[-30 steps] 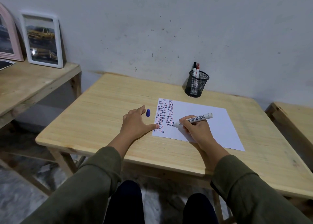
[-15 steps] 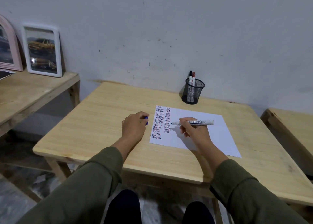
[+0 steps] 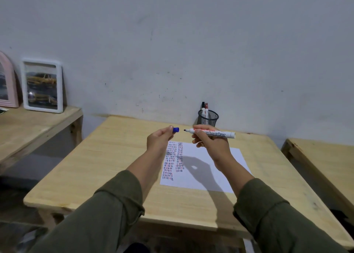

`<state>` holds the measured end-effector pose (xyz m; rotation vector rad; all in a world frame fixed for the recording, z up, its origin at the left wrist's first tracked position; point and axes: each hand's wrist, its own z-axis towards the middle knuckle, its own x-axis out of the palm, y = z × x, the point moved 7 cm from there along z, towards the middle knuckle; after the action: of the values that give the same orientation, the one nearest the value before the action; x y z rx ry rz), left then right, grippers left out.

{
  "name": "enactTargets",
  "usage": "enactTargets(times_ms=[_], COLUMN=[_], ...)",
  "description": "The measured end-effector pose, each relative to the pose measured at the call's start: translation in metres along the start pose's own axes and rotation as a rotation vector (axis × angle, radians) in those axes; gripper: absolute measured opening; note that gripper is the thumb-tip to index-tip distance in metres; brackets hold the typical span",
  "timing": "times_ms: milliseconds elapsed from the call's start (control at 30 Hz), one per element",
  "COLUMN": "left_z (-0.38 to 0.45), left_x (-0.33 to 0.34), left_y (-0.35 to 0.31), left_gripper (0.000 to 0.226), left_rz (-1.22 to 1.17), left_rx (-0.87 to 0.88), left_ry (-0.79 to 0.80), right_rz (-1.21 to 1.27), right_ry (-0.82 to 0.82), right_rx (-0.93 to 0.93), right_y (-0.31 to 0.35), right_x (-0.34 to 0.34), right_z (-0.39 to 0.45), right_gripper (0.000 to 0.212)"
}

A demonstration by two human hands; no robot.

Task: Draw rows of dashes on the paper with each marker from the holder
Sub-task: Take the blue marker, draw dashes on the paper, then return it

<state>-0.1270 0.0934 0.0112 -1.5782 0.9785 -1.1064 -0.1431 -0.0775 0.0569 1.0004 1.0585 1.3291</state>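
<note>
My two sleeves reach out over the near edge of the wooden table (image 3: 80, 178), which has bare wood to the left of the paper (image 3: 208, 174) and a narrower strip to its right. The one sheet lies flat near the table's middle, clear of every edge, with two columns of dashes (image 3: 173, 159) down its left side. Both hands are raised above the sheet. My left hand (image 3: 160, 140) pinches the single blue cap (image 3: 175, 129) between thumb and fingertips, the other fingers curled in. My right hand (image 3: 212, 141) pinches the white marker (image 3: 210, 133) near its front, barrel level, bare tip pointing at the cap with a small gap between them. Beyond, near the wall, the one black mesh holder (image 3: 208, 117) stands with two markers upright in it. A side table (image 3: 28, 126) to the left carries two picture frames (image 3: 42, 85).
</note>
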Motion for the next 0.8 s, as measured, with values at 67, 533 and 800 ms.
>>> enactTargets(times_ms=[67, 533, 800], left_z=[0.0, -0.01, -0.013], left_x=[0.004, 0.032, 0.044], left_y=[0.0, 0.003, -0.003], left_gripper=[0.01, 0.016, 0.008], left_rz=[-0.012, -0.045, -0.204], left_rx=[-0.008, -0.159, -0.099], left_ry=[0.019, 0.127, 0.138], right_rz=[0.007, -0.077, 0.258], right_ry=[0.0, 0.045, -0.028], right_rx=[-0.002, -0.017, 0.053], right_y=[0.002, 0.005, -0.004], right_x=[-0.001, -0.001, 0.0], right_z=[0.001, 0.001, 0.001], right_gripper=[0.012, 0.01, 0.013])
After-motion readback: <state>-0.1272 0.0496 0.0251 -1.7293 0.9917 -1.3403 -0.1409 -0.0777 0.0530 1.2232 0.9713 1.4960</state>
